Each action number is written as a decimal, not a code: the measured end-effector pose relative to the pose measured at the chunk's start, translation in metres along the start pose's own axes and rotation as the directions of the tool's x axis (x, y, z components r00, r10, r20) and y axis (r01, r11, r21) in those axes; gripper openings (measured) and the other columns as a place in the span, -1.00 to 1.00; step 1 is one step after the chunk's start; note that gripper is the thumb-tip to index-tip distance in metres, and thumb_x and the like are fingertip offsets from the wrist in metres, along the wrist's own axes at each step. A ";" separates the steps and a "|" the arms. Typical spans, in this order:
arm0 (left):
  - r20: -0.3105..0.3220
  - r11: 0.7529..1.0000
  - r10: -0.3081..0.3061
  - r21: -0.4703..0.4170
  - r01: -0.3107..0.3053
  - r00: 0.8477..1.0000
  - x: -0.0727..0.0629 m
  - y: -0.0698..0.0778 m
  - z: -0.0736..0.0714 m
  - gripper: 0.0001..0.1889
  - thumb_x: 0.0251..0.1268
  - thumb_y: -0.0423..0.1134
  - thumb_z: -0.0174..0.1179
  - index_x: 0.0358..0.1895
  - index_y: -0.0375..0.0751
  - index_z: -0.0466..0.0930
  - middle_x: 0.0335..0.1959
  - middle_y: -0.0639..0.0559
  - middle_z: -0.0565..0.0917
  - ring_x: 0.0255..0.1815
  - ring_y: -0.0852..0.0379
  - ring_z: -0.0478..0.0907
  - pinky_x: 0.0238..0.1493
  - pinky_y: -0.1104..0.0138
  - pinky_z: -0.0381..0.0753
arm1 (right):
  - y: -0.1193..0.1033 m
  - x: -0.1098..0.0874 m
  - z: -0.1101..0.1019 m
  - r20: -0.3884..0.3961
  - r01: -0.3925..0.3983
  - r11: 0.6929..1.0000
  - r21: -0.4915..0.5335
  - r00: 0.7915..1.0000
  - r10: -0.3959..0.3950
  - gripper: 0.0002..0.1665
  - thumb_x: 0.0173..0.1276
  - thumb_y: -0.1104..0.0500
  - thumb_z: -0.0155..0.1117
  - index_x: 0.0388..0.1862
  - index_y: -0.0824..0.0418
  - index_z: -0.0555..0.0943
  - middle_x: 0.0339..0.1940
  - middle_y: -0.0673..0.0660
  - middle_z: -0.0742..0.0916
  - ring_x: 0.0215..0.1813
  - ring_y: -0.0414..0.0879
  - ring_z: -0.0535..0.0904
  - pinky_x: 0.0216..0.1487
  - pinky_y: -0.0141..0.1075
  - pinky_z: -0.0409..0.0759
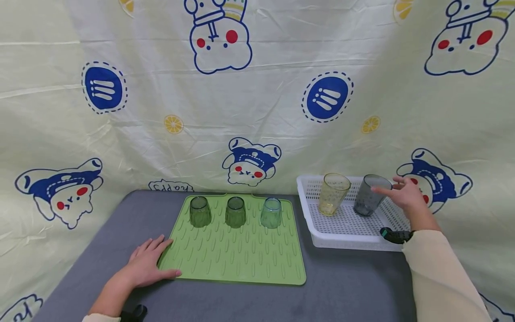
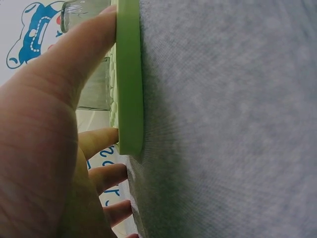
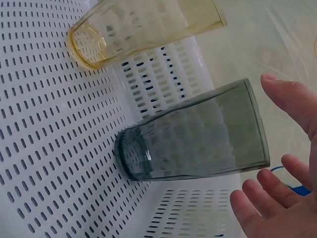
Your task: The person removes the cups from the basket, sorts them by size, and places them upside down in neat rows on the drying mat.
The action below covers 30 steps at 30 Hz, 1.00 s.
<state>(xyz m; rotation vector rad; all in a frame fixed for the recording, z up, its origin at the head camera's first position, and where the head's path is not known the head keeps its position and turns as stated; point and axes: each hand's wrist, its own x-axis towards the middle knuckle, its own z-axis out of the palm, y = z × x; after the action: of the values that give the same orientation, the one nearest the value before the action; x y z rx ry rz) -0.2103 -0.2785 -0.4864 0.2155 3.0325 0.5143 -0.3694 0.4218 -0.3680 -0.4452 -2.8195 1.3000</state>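
My left hand [image 1: 147, 264] rests at the near left corner of a green ribbed drying mat [image 1: 241, 264], fingers spread. In the left wrist view its thumb and index finger touch the mat's edge [image 2: 130, 79], while the other fingertips lie beyond it. On the right, my right hand [image 1: 407, 194] is beside the rim of a grey glass [image 1: 368, 197], fingers apart and not round it. The right wrist view shows a small gap between the thumb and the grey glass [image 3: 198, 136]. That glass stands in a white perforated basket [image 1: 342, 241], right of a yellow glass [image 1: 334, 194].
Along the far part of the mat stand two dark green glasses [image 1: 200, 212] [image 1: 235, 212] and a pale teal glass [image 1: 271, 213], all upside down. A grey cloth [image 1: 350, 286] covers the table. Behind hangs a printed curtain [image 1: 273, 107].
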 end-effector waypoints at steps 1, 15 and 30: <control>0.000 1.000 0.000 -0.001 0.000 1.000 0.000 0.000 0.000 0.10 -0.02 0.46 0.38 0.51 -0.21 0.34 0.54 -0.42 0.28 0.51 -0.62 0.12 0.35 -0.52 0.12 | 0.002 0.002 0.000 0.006 0.002 1.000 0.005 1.000 -0.002 0.45 0.27 -0.39 0.38 0.70 0.28 -0.27 0.64 0.57 -0.03 0.60 0.59 -0.09 0.46 0.48 0.12; 0.006 1.000 0.003 -0.006 -0.003 1.000 0.000 0.002 -0.002 0.10 -0.01 0.45 0.38 0.51 -0.21 0.33 0.53 -0.43 0.28 0.50 -0.63 0.12 0.35 -0.51 0.13 | 0.026 0.022 0.004 0.108 -0.050 0.995 0.091 0.993 0.040 0.66 0.07 -0.39 0.56 0.69 0.25 -0.36 0.66 0.54 -0.08 0.61 0.56 -0.10 0.50 0.46 0.08; 0.009 1.000 0.002 -0.002 -0.002 1.000 0.001 0.000 -0.002 0.09 0.00 0.46 0.37 0.51 -0.19 0.35 0.53 -0.40 0.29 0.50 -0.62 0.13 0.33 -0.51 0.15 | 0.036 0.036 0.014 0.152 -0.066 0.992 0.110 0.987 0.049 0.70 -0.04 -0.37 0.63 0.70 0.25 -0.28 0.67 0.50 -0.02 0.63 0.51 -0.06 0.50 0.44 0.11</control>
<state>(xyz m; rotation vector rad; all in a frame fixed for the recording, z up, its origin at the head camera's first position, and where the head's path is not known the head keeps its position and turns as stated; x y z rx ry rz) -0.2110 -0.2795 -0.4845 0.2202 3.0235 0.5147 -0.3964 0.4426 -0.4084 -0.4469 -2.8489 1.5605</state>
